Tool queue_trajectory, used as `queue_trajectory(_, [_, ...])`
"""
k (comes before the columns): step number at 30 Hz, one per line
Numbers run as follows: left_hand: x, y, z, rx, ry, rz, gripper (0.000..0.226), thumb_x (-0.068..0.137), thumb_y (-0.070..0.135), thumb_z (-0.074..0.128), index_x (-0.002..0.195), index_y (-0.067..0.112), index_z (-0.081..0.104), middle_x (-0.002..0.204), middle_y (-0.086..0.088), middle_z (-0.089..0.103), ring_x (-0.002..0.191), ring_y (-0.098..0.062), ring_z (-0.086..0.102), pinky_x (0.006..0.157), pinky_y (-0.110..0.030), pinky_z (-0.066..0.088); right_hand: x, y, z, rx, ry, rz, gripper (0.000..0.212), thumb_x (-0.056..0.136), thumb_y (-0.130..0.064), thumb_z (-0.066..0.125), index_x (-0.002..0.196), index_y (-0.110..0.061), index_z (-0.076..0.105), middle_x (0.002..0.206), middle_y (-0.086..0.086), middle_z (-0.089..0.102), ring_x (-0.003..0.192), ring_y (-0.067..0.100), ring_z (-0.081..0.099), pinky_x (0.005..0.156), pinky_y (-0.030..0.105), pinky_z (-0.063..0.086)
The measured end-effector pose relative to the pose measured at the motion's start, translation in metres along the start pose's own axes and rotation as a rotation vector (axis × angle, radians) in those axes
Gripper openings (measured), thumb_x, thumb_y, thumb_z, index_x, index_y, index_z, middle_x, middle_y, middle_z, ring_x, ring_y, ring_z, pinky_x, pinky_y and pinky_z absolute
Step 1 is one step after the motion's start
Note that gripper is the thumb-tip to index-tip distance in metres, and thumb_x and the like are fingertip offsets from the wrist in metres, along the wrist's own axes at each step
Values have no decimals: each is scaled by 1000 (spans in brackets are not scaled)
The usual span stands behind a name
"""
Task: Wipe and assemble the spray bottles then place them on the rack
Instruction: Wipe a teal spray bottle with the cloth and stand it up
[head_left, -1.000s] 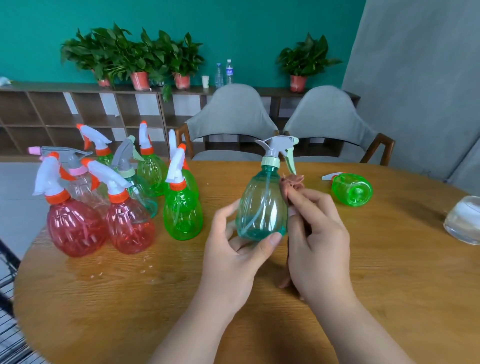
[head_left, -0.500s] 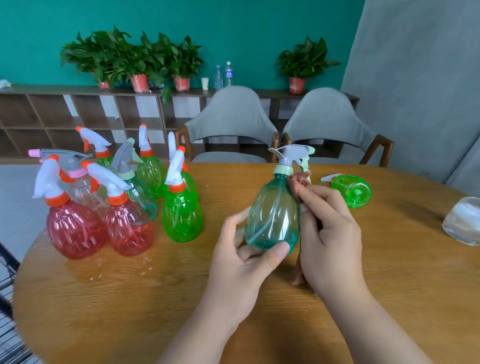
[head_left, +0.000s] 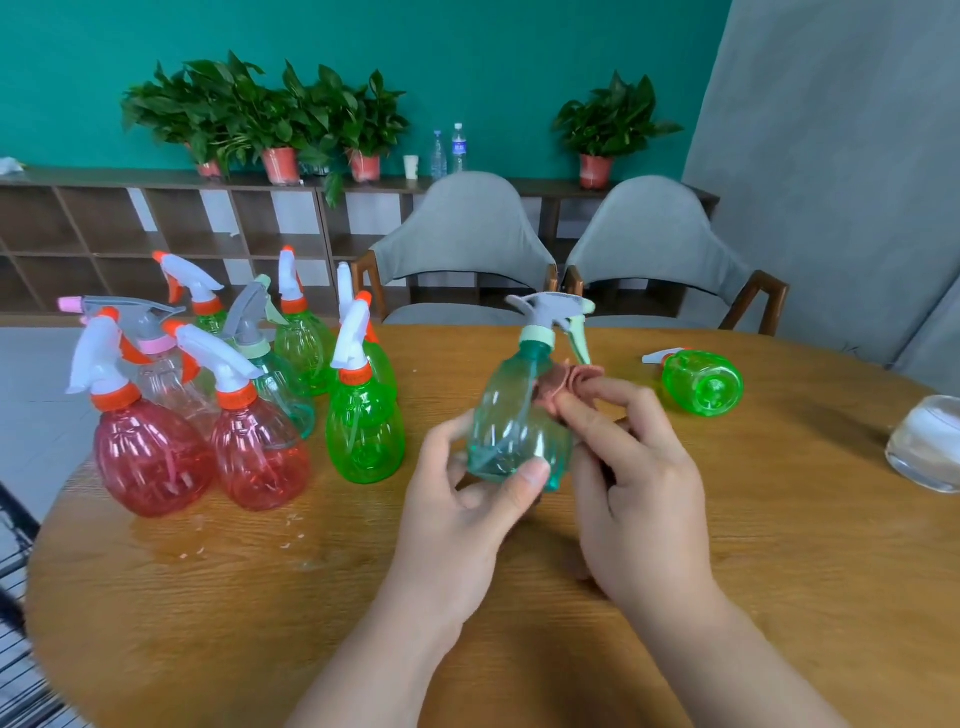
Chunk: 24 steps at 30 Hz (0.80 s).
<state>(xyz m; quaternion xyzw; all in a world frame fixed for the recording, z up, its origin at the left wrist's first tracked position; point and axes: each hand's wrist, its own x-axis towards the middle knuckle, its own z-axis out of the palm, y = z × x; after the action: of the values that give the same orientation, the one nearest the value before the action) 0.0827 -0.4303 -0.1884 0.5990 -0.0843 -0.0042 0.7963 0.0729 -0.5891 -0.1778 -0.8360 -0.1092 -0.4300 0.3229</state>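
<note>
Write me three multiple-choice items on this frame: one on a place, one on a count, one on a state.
1. Where does the tipped green bottle lie?
A. on the table, right of the teal bottle
B. on the wall shelf
C. among the standing group

2. How many red bottles stand on the table?
A. one
B. two
C. four

3. What state is the teal bottle in?
A. spray head fitted, gripped by the left hand
B. headless
C. lying flat on the table

Key:
1 A, it lies alone on its side at the right.
2 B, two red bodies with orange collars stand at the left.
3 A, the left hand holds its base while the right hand presses a pink cloth to it.
</note>
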Motion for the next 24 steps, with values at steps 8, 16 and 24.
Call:
queue_trajectory(8, [-3,2,-1,98,-78,26,75,77,23,90,144,29,57,131,6,74,116,-20,76,91,-32,63,9,4,-11,-31,-17,30,48,101,-2,63,138,-31,71,140,-7,58,110,-2,57,83,35,61])
queue_trajectory(16, [3,2,-6,-19,39,13,76,75,19,88,144,25,58,137,1,72,112,-25,78,100,-40,61,-7,-4,-8,-89,-155,-193,38,100,-12,65,132,-29,77,142,-4,60,106,14,62,78,30,59])
queue_trajectory(24, [-3,9,-7,81,-109,31,70,85,17,86,147,30,56,136,14,71,118,-18,75,92,-28,62,11,8,-13,-134,-33,-25,54,98,3,67,140,-30,71,145,-6,58,105,17,66,68,44,62])
